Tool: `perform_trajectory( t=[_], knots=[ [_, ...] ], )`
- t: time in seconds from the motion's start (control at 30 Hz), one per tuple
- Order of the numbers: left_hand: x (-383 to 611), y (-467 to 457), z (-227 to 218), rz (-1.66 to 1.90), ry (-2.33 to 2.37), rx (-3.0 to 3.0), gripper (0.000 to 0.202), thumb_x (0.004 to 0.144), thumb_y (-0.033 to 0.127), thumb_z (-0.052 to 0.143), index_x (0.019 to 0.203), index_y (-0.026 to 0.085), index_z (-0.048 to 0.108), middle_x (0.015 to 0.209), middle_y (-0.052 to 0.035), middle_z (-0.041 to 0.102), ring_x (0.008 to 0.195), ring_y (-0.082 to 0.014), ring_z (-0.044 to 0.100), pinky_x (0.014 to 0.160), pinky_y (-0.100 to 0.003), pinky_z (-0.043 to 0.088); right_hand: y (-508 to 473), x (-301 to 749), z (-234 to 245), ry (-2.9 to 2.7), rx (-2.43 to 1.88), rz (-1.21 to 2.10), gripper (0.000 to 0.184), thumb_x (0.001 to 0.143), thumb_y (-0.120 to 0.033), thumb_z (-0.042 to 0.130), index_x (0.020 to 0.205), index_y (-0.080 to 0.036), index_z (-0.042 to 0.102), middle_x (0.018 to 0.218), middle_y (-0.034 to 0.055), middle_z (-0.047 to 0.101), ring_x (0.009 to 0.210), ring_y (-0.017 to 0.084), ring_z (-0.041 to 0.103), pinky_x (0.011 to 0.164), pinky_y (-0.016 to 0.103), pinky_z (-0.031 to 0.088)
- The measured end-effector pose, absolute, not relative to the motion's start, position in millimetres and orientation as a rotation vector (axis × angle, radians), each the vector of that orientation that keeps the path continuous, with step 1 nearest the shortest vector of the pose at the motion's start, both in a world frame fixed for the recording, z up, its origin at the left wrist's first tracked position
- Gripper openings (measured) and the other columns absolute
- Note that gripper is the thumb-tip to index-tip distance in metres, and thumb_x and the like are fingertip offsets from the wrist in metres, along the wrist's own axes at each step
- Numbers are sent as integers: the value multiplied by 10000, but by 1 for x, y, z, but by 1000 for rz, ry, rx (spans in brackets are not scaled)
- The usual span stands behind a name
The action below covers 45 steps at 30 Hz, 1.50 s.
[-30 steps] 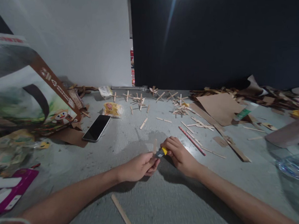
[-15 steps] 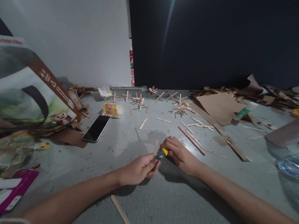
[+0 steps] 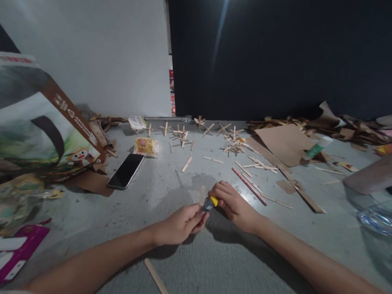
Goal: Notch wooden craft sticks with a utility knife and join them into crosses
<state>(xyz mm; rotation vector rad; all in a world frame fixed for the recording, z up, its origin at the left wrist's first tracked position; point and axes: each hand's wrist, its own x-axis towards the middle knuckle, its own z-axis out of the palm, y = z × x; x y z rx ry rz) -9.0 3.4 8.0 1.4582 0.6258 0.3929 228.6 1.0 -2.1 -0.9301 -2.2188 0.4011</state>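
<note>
Wooden stick, base hidden in clamped left fingers, right fingers gripping half-hidden yellow-grey tool

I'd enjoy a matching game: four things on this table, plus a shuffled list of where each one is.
1. Phone
2. Yellow-grey tool
3. Red stick
4. Purple object

A. Beyond the right hand, beside pale sticks
B. At the picture's left edge
C. Near the yellow packet
D. Between left hand and right hand

Pairs: 1-C, 2-D, 3-A, 4-B
</note>
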Motion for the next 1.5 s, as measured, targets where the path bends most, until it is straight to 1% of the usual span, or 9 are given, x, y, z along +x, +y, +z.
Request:
perform_trajectory(
  t=[0.13, 0.37, 0.53, 0.73, 0.87, 1.03, 1.2, 1.33, 1.5],
  knots=[
    [-8, 4, 7, 402, 613, 1452, 638, 930, 849, 542, 840, 219, 497, 717, 49, 451, 600, -104, 357, 575, -272, 273, 2, 229, -2, -2229, -877, 399, 506, 1170, -510, 196, 1039, -232, 597, 919, 90, 627, 858, 278, 552, 790, 422, 453],
    [-9, 4, 7, 381, 608, 1538, 619, 986, 820, 470, 855, 216, 496, 696, 46, 443, 607, -118, 371, 591, -285, 297, 1, 229, -3, -2217, -904, 385, 501, 1176, -488, 191, 1032, -229, 595, 922, 96, 641, 861, 272, 552, 784, 420, 445],
    [-9, 4, 9, 396, 601, 1493, 637, 949, 853, 505, 846, 224, 483, 694, 53, 448, 601, -111, 368, 587, -274, 295, 3, 229, -5, -2219, -873, 396, 552, 1164, -549, 165, 1044, -226, 596, 921, 88, 630, 848, 262, 557, 783, 405, 444],
    [-9, 4, 7, 375, 641, 1522, 673, 936, 888, 462, 830, 224, 483, 675, 58, 438, 596, -112, 372, 585, -280, 286, 2, 225, -7, -2186, -894, 421, 516, 1176, -506, 190, 1028, -222, 593, 929, 97, 642, 867, 264, 547, 794, 408, 447],
    [-9, 4, 7, 418, 609, 1536, 656, 955, 871, 457, 839, 226, 481, 659, 60, 443, 579, -115, 383, 580, -281, 300, 3, 227, -8, -2206, -889, 411, 515, 1174, -518, 193, 1015, -232, 591, 912, 87, 630, 859, 266, 550, 789, 406, 440],
    [-9, 3, 6, 402, 631, 1525, 691, 922, 905, 468, 817, 223, 492, 663, 55, 450, 583, -112, 376, 575, -273, 291, 2, 226, -8, -2187, -903, 422, 513, 1177, -498, 200, 1006, -225, 599, 914, 90, 638, 860, 265, 549, 794, 404, 447],
    [-9, 2, 7, 433, 611, 1562, 695, 932, 906, 441, 809, 224, 485, 653, 53, 448, 575, -117, 384, 574, -277, 310, 2, 226, -7, -2198, -897, 395, 512, 1174, -511, 207, 1027, -230, 609, 914, 89, 642, 856, 267, 557, 789, 403, 448],
    [-8, 2, 10, 392, 635, 1557, 722, 902, 935, 443, 792, 223, 488, 661, 49, 442, 590, -118, 383, 573, -274, 301, 1, 225, -7, -2187, -907, 429, 498, 1178, -479, 214, 1020, -220, 609, 927, 95, 641, 863, 267, 547, 794, 409, 453],
    [-8, 3, 9, 410, 626, 1560, 709, 910, 925, 452, 803, 225, 488, 651, 55, 442, 574, -117, 384, 568, -273, 305, 3, 226, -8, -2204, -896, 403, 493, 1179, -478, 221, 1026, -221, 613, 917, 91, 641, 862, 269, 554, 796, 415, 452]
  ],
)
